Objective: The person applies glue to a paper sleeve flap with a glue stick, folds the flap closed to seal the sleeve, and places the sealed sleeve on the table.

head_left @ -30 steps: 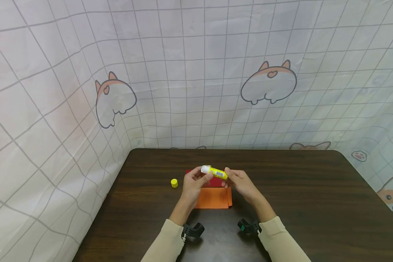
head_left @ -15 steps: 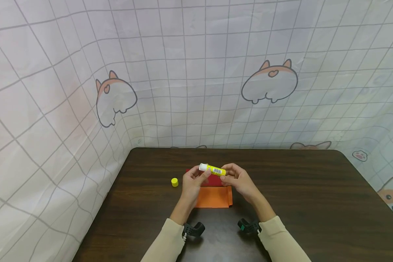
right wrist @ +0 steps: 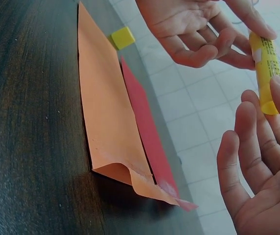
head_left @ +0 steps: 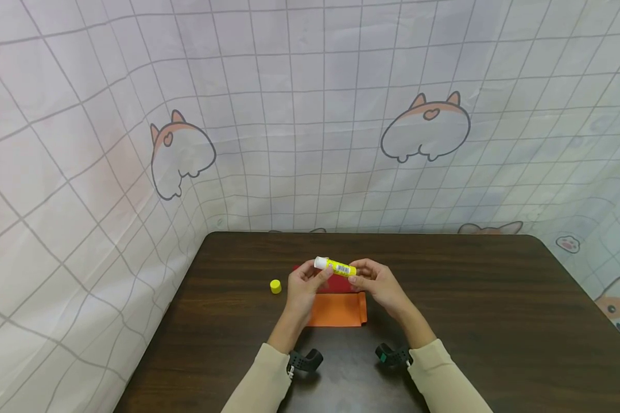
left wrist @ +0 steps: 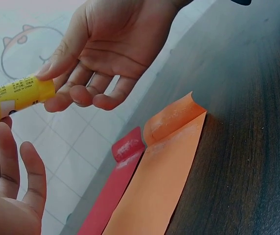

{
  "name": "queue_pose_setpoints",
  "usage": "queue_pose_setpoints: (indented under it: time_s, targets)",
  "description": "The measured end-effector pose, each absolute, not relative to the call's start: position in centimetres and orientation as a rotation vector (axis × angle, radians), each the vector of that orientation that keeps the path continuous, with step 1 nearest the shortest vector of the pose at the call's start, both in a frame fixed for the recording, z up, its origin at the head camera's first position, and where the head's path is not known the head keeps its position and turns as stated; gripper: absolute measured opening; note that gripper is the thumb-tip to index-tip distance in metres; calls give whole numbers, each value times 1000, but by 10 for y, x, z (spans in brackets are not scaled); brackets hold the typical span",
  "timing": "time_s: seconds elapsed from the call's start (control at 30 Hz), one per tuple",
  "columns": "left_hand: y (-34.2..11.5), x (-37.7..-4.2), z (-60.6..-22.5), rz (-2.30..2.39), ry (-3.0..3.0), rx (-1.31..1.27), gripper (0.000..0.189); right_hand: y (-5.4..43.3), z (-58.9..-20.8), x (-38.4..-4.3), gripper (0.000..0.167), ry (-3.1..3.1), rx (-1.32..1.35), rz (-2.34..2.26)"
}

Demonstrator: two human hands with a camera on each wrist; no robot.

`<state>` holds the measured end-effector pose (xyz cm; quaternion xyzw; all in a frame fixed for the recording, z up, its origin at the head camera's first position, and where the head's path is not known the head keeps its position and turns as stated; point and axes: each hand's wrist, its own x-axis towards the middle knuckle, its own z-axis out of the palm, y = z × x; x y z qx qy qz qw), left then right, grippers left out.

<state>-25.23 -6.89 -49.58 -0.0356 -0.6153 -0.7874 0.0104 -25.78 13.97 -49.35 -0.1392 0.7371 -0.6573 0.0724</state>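
Note:
A yellow glue stick [head_left: 341, 268] with a white end is held level above the papers by both hands. My left hand [head_left: 302, 287] pinches it near the white end between thumb and fingers. At the other end, the thumb and fingertips of my right hand [head_left: 377, 282] pinch the yellow base, as the left wrist view shows too. Below lie an orange paper [left wrist: 159, 171] and a red paper [left wrist: 111, 196], side by side. Each has a flap folded up at its right end, with whitish smears on it. The yellow cap [head_left: 275, 287] stands apart, left of the papers.
The dark wooden table [head_left: 470, 321] reaches back to a white grid-patterned curtain [head_left: 299, 143] with cartoon dogs on it. Black bands with small devices [head_left: 306, 361] are worn on both wrists.
The right hand has shifted its grip on the glue stick's base, its thumb now lower and its fingers raised behind. The stick has moved slightly left and up; the left hand keeps its pinch.

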Motion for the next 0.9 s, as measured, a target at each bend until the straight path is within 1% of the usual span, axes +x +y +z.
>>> queue_pose_setpoints:
  time_s: [0.57, 0.9]
  targets:
    - [-69, -253, -495, -2483, -1921, -99, 41, 143, -496, -261, 38, 2234, -463, -1921]
    - [-70, -251, -494, -2489, -1912, -153, 42, 143, -496, -261, 46, 2201, -504, -1905]
